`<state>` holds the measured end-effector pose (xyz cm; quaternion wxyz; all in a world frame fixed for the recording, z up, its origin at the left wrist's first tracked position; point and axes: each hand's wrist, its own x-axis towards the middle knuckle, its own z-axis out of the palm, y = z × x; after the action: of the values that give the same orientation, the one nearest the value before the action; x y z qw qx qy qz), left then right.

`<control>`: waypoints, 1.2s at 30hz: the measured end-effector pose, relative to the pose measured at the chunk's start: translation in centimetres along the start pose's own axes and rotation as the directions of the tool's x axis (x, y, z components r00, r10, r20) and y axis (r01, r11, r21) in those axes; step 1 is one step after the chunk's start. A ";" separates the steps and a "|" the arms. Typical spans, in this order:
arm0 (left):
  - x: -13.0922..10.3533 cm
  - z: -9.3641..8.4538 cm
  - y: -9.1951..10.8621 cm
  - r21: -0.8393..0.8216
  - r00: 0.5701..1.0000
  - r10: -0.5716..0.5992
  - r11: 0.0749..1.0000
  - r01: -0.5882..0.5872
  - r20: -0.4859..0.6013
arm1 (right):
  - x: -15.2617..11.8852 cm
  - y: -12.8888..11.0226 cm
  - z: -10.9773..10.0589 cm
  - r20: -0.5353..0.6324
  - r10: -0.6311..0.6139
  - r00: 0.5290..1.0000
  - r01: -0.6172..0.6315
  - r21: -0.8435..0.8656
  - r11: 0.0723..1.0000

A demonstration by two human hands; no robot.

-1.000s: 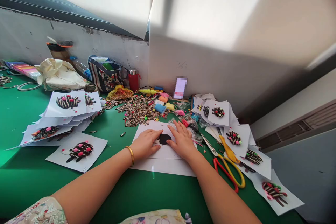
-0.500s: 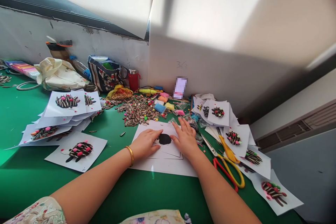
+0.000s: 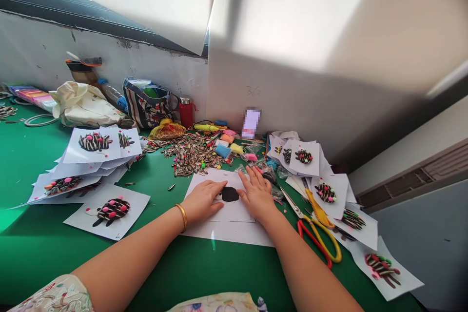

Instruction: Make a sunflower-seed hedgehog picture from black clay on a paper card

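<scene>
A white paper (image 3: pixel 234 211) bearing a flat black oval shape (image 3: pixel 230 194) lies on a larger white sheet (image 3: pixel 234 232) in front of me. My left hand (image 3: pixel 203 198) rests on the left part of the paper, fingers stretched toward the black shape. On the paper's right side lies my right hand (image 3: pixel 258 194), its fingers spread and thumb near the black shape. Neither hand holds anything. Just beyond the sheets spreads a pile of striped sunflower seeds (image 3: pixel 193 153).
Stacked hedgehog pictures (image 3: pixel 91 148) lie left, with more cards (image 3: pixel 331 195) at right. Scissors (image 3: pixel 318 236) and a yellow cutter (image 3: pixel 319 208) sit beside my right forearm. Colored clay packets (image 3: pixel 223 150), a red bottle (image 3: pixel 186 112) and bags (image 3: pixel 84 107) stand toward the wall.
The smaller papers under my hands now sit more evenly aligned, with the upper one's offset edge no longer showing. Both hands stay in nearly the same place.
</scene>
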<state>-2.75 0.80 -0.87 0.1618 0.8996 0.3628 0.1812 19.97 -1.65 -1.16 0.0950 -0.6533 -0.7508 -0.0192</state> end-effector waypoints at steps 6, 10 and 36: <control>0.0 -0.1 0.0 -0.003 1.000 -0.009 1.000 0.009 0.009 | 0.0 -0.3 -0.1 -0.054 -0.022 0.998 0.023 0.016 1.000; 0.0 -0.3 0.0 -0.010 1.000 -0.024 1.000 0.024 0.019 | -0.4 -0.4 -0.8 -0.099 -0.096 0.990 0.103 0.068 0.992; 0.0 -0.1 -0.1 -0.024 0.999 -0.032 0.999 0.033 0.023 | -1.8 -2.2 -2.4 0.014 -0.406 0.914 0.402 0.116 0.908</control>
<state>-2.86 0.84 -0.83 0.1800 0.8936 0.3732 0.1727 18.29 -4.06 1.11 0.1106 -0.4777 -0.8714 0.0155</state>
